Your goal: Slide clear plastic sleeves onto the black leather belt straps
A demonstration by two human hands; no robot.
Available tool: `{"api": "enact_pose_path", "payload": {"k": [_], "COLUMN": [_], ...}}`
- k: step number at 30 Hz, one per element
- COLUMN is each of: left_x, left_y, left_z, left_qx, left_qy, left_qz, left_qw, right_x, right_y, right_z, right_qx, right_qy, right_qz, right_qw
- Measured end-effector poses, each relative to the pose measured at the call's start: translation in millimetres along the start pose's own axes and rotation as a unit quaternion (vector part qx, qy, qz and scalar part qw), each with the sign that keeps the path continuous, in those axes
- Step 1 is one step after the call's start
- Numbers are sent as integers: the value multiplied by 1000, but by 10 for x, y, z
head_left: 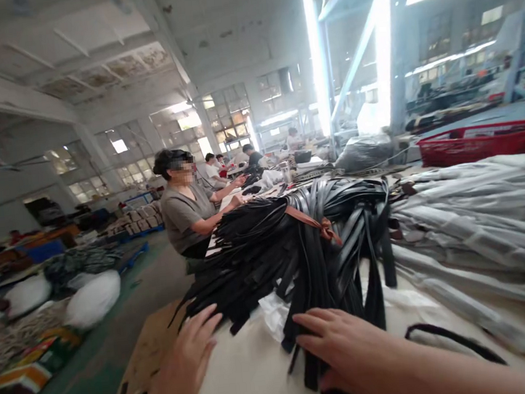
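A large heap of long black leather belts or straps [296, 255] lies on a white-topped work table [243, 384], bound near its middle by a tan strap tied in a knot [324, 228]. My left hand [181, 366] hovers at the heap's near left side, fingers spread, holding nothing. My right hand [346, 350] lies over the hanging black straps at the near end, fingers extended and not visibly gripping. White paper or plastic [274, 313] pokes out beneath the heap, between my hands.
Long grey plastic-wrapped bundles [473, 220] lie to the right, with a thin black cord [453, 343] near them. A cardboard sheet [151, 350] lies at the table's left. A seated co-worker [184, 210] works beyond the heap, and a red crate [484, 141] stands far right.
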State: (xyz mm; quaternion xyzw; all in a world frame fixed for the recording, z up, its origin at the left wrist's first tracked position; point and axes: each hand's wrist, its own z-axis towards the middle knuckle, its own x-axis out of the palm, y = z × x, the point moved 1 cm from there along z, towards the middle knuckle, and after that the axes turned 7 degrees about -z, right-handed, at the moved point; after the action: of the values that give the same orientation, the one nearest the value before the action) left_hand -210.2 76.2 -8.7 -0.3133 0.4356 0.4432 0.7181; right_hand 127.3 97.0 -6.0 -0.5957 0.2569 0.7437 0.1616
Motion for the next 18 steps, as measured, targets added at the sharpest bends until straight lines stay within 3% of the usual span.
{"api": "enact_pose_path", "payload": {"k": [3, 5, 10, 14, 18], "left_x": [280, 443, 616, 430, -24], "left_y": [-425, -556, -608, -578, -346], "left_z": [593, 829, 1030, 934, 525], "left_qx": [44, 48, 5, -49, -148], "left_qy": [60, 78, 35, -21, -98], "left_qz": [-135, -205, -253, -264, -291], "left_qw": [988, 974, 967, 963, 940], "right_x": [8, 46, 210, 331, 411], "right_y": [-176, -299, -544, -606, -600], "right_z": [226, 368, 520, 508, 526], "right_qx": [11, 13, -12, 4, 19], "right_qy": [6, 0, -8, -21, -44], "right_qz": [-6, 5, 49, 62, 48], "right_qw": [1000, 1000, 999, 998, 998]}}
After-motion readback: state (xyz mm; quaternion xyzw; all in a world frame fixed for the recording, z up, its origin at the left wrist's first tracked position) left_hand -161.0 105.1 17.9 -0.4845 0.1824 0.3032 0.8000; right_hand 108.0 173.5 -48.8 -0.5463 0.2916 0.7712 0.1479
